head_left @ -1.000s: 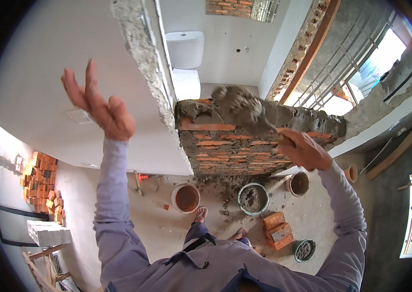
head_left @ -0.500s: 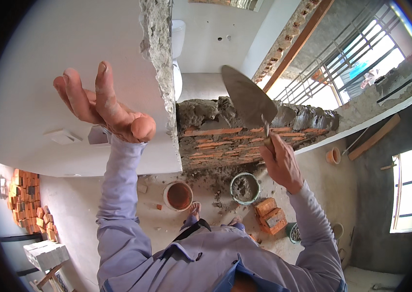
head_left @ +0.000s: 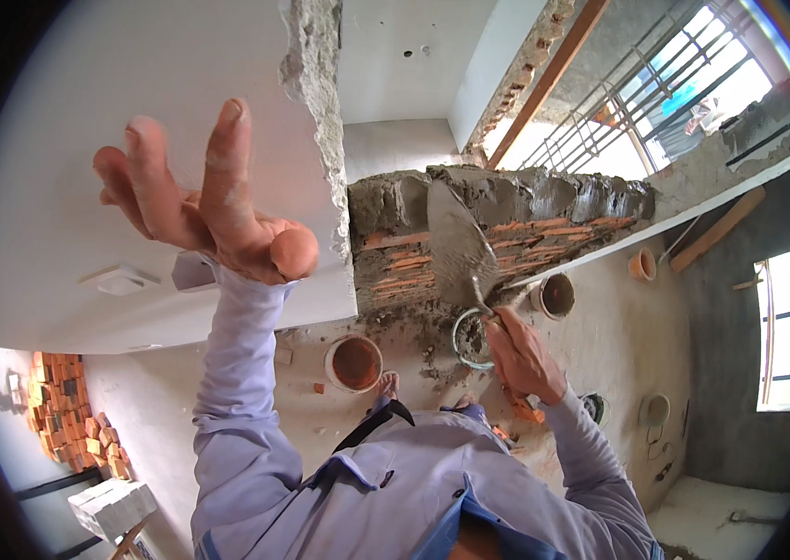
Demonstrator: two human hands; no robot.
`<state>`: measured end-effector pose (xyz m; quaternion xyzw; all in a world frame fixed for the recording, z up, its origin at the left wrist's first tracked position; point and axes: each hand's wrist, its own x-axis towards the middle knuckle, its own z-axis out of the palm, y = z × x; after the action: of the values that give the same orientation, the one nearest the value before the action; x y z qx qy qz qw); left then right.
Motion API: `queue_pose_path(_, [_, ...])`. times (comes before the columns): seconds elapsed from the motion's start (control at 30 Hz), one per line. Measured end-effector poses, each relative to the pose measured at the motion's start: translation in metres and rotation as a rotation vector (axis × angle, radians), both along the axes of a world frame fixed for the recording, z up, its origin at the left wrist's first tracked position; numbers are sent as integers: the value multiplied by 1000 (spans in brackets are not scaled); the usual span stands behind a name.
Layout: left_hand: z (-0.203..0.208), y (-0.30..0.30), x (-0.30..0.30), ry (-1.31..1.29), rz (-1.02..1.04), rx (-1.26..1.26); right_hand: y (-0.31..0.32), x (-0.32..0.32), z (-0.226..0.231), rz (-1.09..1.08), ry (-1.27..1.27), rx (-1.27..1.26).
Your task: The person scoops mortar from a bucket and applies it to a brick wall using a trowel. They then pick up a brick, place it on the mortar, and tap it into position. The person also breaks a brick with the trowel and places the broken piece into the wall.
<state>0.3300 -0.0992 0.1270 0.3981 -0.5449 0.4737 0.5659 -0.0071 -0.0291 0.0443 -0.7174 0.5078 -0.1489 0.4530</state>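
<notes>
Trowel [head_left: 460,247]: I locate it at 2 o'clock of view center, blade before the brick wall [head_left: 544,231] with mortar [head_left: 554,193] along its top; blade contact I cannot tell. Right hand [head_left: 524,357], at 4 o'clock, grips the handle, fingers curled. Left hand [head_left: 222,224], at 10 o'clock, is raised, fingers spread, before the white wall [head_left: 171,75]. I view a pale bucket [head_left: 330,367] at 7 o'clock.

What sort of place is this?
Probably a building site or a renovation indoors: a rough brick wall topped with grey mortar, a trowel in the right hand, and a pile of bricks at far left.
</notes>
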Motion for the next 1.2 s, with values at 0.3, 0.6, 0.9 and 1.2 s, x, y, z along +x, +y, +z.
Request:
queue_pose_path(0.3, [2,-1,-2,6,10,21,7,51,-70,37,88,-378])
queue_pose_path(0.6, [3,-5,4,-21,-15,-59,-30,-53,-43,-132,246,-550])
queue_pose_path(0.9, [3,-4,10,-40,13,-40,-13,-34,-18,-45,315,-662])
queue_pose_path(1.2, [4,2,2,-30,149,70,-57,5,88,533,402,-775])
